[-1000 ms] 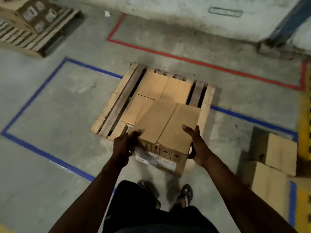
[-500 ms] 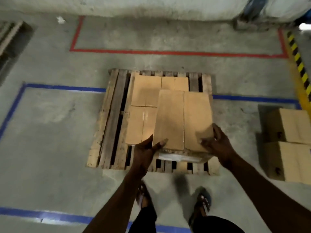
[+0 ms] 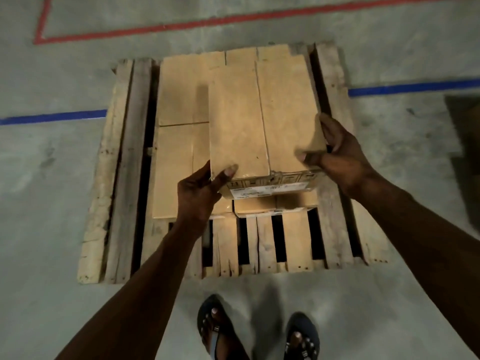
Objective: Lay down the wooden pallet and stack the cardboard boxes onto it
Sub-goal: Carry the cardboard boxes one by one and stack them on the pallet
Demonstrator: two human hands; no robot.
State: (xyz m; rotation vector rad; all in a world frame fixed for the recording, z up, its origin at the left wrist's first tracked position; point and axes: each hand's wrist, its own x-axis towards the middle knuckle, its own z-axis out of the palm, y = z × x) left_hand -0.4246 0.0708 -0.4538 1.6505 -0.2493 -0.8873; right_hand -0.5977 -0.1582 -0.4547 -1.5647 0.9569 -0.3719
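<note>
A wooden pallet [image 3: 122, 162] lies flat on the concrete floor in front of me. Several cardboard boxes [image 3: 179, 157] form a layer on its slats. I hold another cardboard box [image 3: 262, 120] over the right part of that layer, above a lower box [image 3: 275, 203]; whether it rests on it or hangs just above I cannot tell. My left hand [image 3: 200, 190] grips its near left corner. My right hand [image 3: 340, 154] grips its near right corner, thumb on top. A white label shows on its near face.
Blue tape lines [image 3: 52, 116] and a red tape line [image 3: 207, 22] mark the floor around the pallet. A dark shape [image 3: 465, 141] sits at the right edge. My sandalled feet [image 3: 257, 331] stand just short of the pallet's near edge.
I have stepped up to the pallet and carried the box forward and down over the layer of boxes. Both hands keep their grip on its corners.
</note>
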